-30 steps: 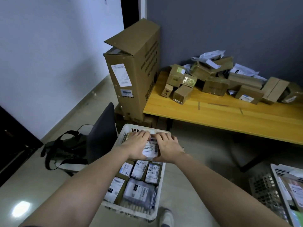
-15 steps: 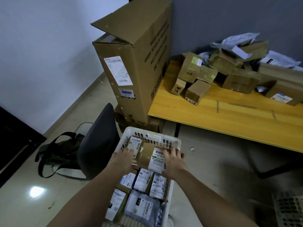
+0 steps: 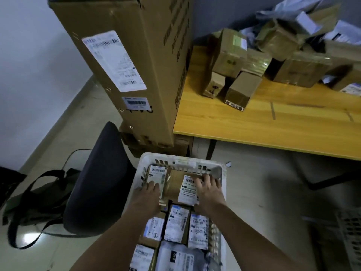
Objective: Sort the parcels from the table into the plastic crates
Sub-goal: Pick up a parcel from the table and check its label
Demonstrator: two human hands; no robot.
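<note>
- The left hand (image 3: 149,196) lies with straight fingers on a labelled parcel; the right hand (image 3: 209,189) spreads flat over the brown parcel (image 3: 172,184) beside it. Neither grip is clamped on anything.
- Both parcels sit at the far end of the white crate (image 3: 182,159), under the hands.
- Pressing unevenly could wedge the brown parcel crooked against the crate wall ahead of the fingers.
- The parcels (image 3: 176,225) packed just behind the wrists could get knocked askew as the arms withdraw.
- More boxes (image 3: 243,89) wait on the table (image 3: 273,132), well beyond the hands.

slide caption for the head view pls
Both hands, left hand and right hand, settle a brown parcel into the white crate.
</note>
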